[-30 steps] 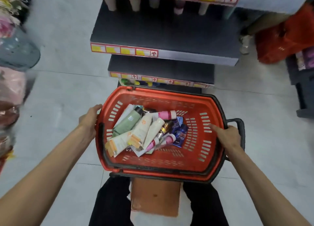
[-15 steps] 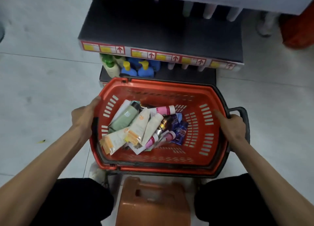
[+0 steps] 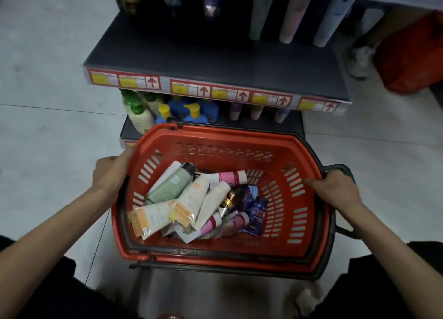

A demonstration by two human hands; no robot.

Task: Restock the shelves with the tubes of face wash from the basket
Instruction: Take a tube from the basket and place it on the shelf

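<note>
Tiled shop floor (image 3: 48, 126), dark shelves (image 3: 215, 62) at top of frame | basket (image 3: 215, 136) at centre, below them | left hand (image 3: 110, 174) and right hand (image 3: 335, 189) each grip a side rim | tubes (image 3: 191, 198) heaped inside between hands, lying diagonally, nearer the left hand

Dark shelf (image 3: 215, 55) with upright tubes (image 3: 294, 14) standing along its back, lower shelf (image 3: 296, 126) carrying pump bottles (image 3: 141, 117) and small tubes (image 3: 256, 111), pale tiled floor (image 3: 48, 131) beneath.
</note>
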